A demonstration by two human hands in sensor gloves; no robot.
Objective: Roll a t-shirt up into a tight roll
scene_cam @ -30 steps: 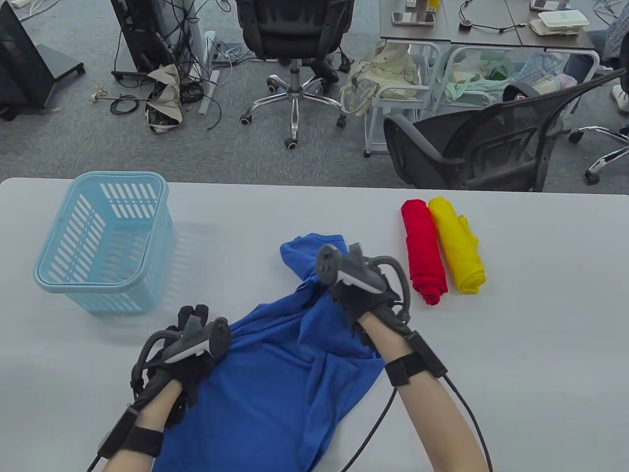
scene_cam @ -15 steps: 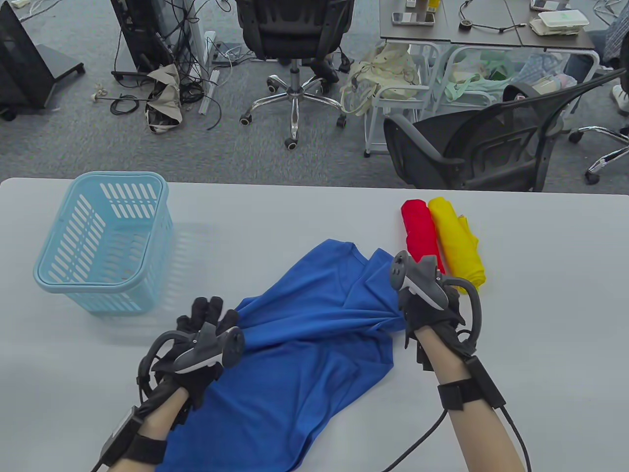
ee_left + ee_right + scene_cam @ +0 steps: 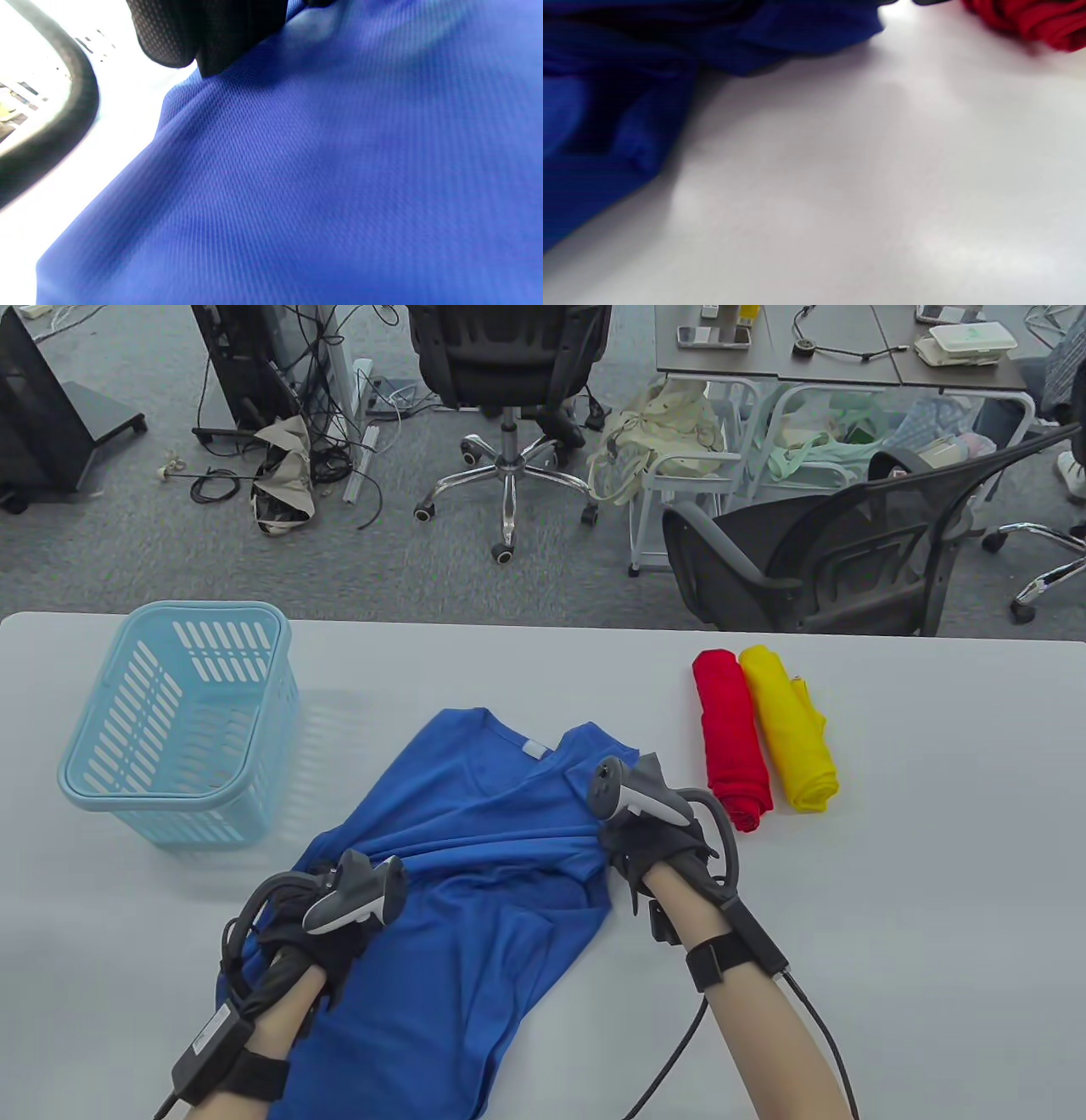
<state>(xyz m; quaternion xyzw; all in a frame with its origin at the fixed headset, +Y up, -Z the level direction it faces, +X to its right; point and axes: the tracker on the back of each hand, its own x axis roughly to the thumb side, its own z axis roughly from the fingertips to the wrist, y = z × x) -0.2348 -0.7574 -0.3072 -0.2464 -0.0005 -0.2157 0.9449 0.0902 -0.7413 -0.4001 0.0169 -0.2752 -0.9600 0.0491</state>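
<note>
The blue t-shirt (image 3: pixel 475 848) lies partly spread on the white table (image 3: pixel 916 882), collar and white label at the far end, creased across the middle. My left hand (image 3: pixel 297 895) grips its left edge; in the left wrist view my gloved fingers (image 3: pixel 212 29) press on the blue fabric (image 3: pixel 339 169). My right hand (image 3: pixel 626 838) grips the shirt's right edge, where the creases gather. The right wrist view shows the shirt's bunched edge (image 3: pixel 606 84) on the table; that hand's fingers are out of that view.
A red rolled shirt (image 3: pixel 731 738) and a yellow rolled shirt (image 3: pixel 789 729) lie side by side just right of my right hand; the red roll's end shows in the right wrist view (image 3: pixel 1031 19). A light blue plastic basket (image 3: pixel 93 763) stands at the far left.
Both hands have pulled the shirt leftward and spread it flatter, baring the collar. My right hand moved left, away from the red roll. My left hand moved left and nearer me.
</note>
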